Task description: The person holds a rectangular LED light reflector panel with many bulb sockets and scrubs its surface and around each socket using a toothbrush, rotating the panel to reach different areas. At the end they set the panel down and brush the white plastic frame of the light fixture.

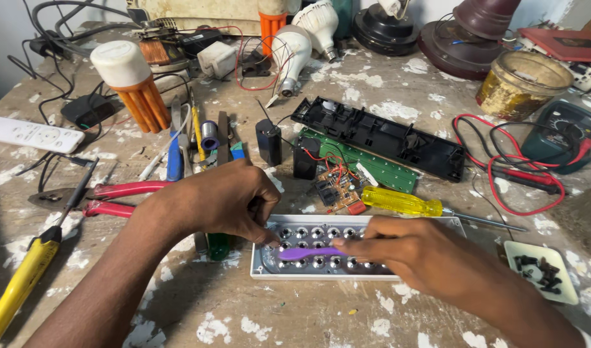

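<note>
A white rectangular lamp panel [289,225] with rows of small round reflector cups lies on the paint-spattered workbench in front of me. My left hand [221,200] rests on the panel's left end, fingertips pressing on its top edge. My right hand [415,251] holds a thin purple tool [308,252] flat across the cups, its tip pointing left toward my left fingers. A green-handled tool [218,246] lies partly under my left hand.
Behind the panel lie a yellow screwdriver [402,202], a green circuit board [360,164] and a black housing [379,135]. Red pliers [125,189] and a yellow tool [21,280] lie left. A dish of black screws [540,270], a multimeter [560,132] and a tin [524,84] sit right.
</note>
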A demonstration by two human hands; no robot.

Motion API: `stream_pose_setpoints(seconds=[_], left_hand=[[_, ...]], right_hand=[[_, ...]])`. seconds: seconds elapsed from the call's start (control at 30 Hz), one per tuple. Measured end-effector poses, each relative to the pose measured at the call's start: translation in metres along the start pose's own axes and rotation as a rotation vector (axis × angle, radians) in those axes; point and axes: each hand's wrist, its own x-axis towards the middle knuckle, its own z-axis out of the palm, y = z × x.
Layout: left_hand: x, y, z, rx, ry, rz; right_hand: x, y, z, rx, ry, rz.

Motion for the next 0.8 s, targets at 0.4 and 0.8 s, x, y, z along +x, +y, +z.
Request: stream_pose_setpoints(seconds=[0.4,0.8], left_hand=[[0.005,-0.004,0.005,-0.023,0.015,0.058],[0.007,-0.009,0.007,-0.065,0.016,0.046]], right_hand=[[-0.014,0.016,0.002,0.008,-0.029,0.033],[0.007,-0.004,0.011,-0.021,0.041,-0.102]])
